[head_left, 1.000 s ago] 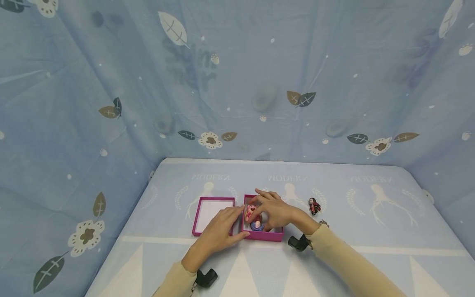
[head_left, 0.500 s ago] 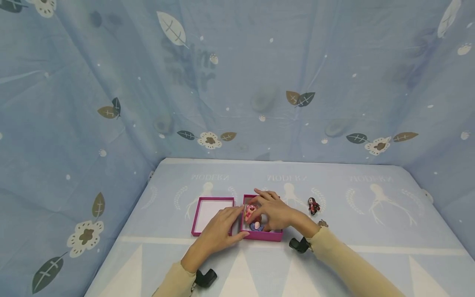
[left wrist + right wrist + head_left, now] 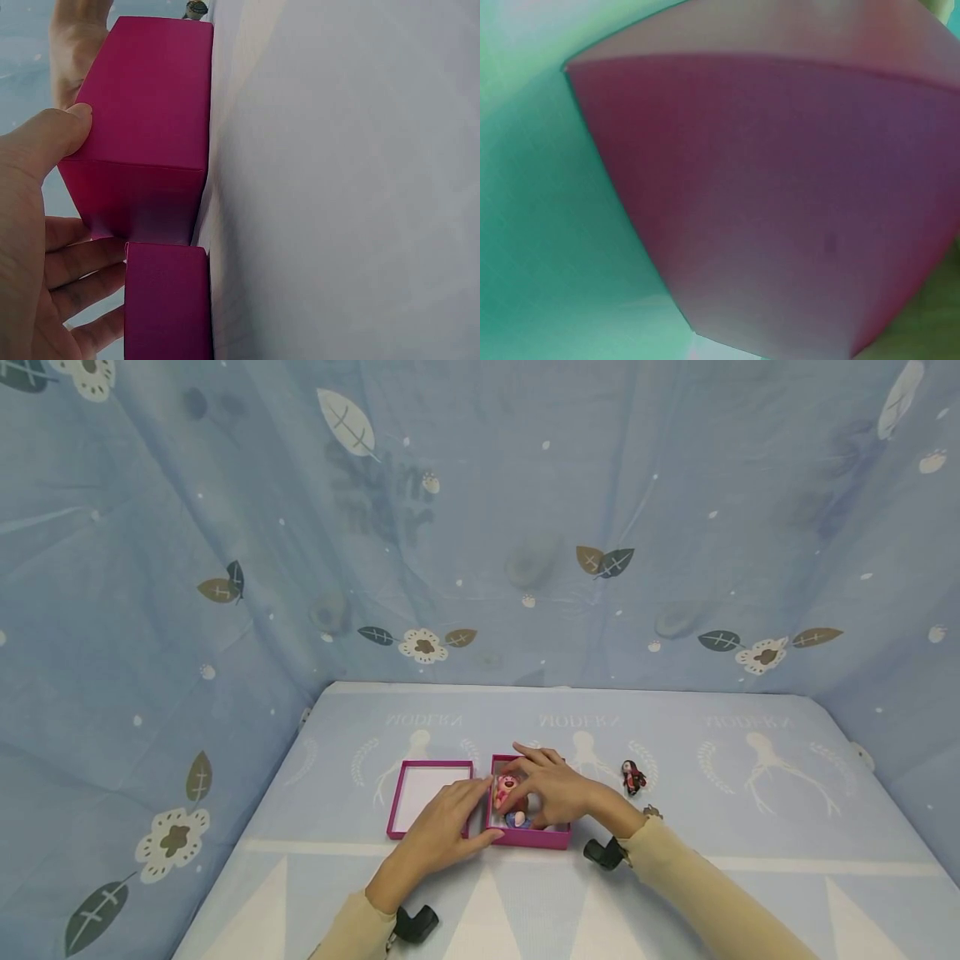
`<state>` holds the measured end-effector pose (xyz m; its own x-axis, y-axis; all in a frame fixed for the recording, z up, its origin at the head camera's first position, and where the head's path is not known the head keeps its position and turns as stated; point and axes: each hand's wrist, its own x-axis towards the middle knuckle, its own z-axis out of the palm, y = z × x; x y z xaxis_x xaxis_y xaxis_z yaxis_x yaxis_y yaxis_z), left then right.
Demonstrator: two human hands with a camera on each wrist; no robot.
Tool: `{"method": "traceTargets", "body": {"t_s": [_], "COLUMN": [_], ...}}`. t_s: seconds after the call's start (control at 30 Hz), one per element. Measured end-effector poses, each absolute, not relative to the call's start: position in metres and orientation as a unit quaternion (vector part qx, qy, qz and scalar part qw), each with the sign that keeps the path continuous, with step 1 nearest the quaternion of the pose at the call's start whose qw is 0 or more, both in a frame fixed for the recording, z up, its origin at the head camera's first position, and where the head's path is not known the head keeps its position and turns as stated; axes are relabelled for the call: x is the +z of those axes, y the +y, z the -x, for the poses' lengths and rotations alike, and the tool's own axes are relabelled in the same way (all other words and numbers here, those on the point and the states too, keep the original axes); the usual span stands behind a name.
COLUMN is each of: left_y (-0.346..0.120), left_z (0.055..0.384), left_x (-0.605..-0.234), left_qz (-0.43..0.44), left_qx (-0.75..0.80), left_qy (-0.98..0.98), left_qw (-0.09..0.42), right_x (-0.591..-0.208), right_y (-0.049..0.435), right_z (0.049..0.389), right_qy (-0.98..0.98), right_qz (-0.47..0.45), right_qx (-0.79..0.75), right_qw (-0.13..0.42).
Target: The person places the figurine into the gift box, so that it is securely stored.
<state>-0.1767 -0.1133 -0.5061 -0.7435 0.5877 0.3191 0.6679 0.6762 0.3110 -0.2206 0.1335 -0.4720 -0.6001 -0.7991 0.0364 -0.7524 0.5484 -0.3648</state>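
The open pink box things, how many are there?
2: a shallow, rectangular magenta tray, left of a deeper, rectangular magenta box holding a pink toy figure. The left hand and right hand partly cover them, but no third shows.

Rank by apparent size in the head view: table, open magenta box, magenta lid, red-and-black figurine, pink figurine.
1. Table
2. Open magenta box and magenta lid: too alike to rank, each partly hidden.
3. Red-and-black figurine and pink figurine: also unranked; the right hand partly covers the pink one.
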Motion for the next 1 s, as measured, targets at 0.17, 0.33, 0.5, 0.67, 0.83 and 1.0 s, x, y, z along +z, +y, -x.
{"method": "traceTargets", "body": {"t_s": [0.17, 0.33, 0.5, 0.67, 0.83, 1.0], "left_y": [-0.1132, -0.1131, -0.1130, -0.1131, -0.1127, -0.1126], "left_z": [0.1759, 0.1755, 0.1761, 0.1760, 0.1758, 0.1755], "left_x": [-0.5050, -0.5041, -0.5055, -0.5059, -0.5054, -0.5044], "left_qz": [0.350, 0.352, 0.353, 0.355, 0.356, 0.354], "left_qx": [-0.209, -0.211, -0.211, -0.211, -0.212, -0.216], "left_qy": [-0.907, -0.906, -0.905, -0.904, -0.903, -0.903], "left_qw": [0.104, 0.103, 0.105, 0.111, 0.114, 0.110], "right_x": [-0.4716, -0.4704, -0.4724, -0.4709, -0.4712, -0.4697], "right_y": [0.1354, 0.1364, 0.1372, 0.1377, 0.1382, 0.1381], "right_z": [0.2207, 0.2211, 0.2226, 0.2217, 0.2221, 0.2217], "right_qy": [0.872, 0.867, 0.865, 0.866, 0.867, 0.865], "right_qz": [0.444, 0.443, 0.445, 0.442, 0.441, 0.441], "right_qx": [-0.192, -0.214, -0.219, -0.221, -0.220, -0.223], "right_qw": [0.068, 0.076, 0.074, 0.078, 0.078, 0.085]}}
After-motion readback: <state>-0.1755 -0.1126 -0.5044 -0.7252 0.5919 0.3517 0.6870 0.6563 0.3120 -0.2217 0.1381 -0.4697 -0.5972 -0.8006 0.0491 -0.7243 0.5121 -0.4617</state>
